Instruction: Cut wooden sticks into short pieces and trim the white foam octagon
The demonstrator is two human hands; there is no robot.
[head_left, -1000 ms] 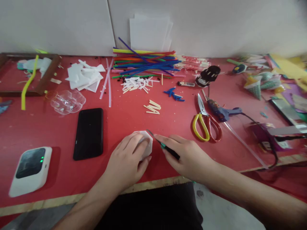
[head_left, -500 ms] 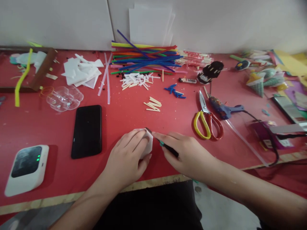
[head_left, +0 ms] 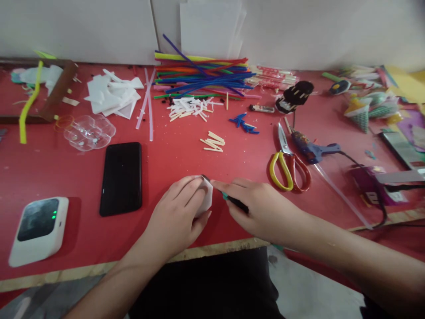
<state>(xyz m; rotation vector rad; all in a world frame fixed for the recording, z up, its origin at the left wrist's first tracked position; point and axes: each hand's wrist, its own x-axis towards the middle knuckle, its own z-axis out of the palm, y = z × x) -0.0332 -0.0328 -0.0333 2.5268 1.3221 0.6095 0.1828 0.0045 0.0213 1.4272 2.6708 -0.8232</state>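
Note:
My left hand [head_left: 177, 217] lies flat, fingers together, pressing a small white foam piece [head_left: 206, 200] onto the red table [head_left: 186, 155] near its front edge. My right hand [head_left: 259, 210] grips a craft knife [head_left: 232, 201] with a black and green handle. Its blade tip touches the top right edge of the white piece, beside my left fingertips. Most of the piece is hidden under my left hand.
A black phone [head_left: 121, 178] and a white device with green lights [head_left: 38, 230] lie to the left. Yellow-and-red scissors [head_left: 288, 166] and a blue glue gun [head_left: 312, 148] are at the right. Coloured straws [head_left: 202, 77], cut sticks [head_left: 212, 142] and white foam scraps [head_left: 111, 94] sit farther back.
The knife blade has slid in along the white piece's edge toward my left fingertips. Both hands stay in nearly the same place; the view has shifted slightly.

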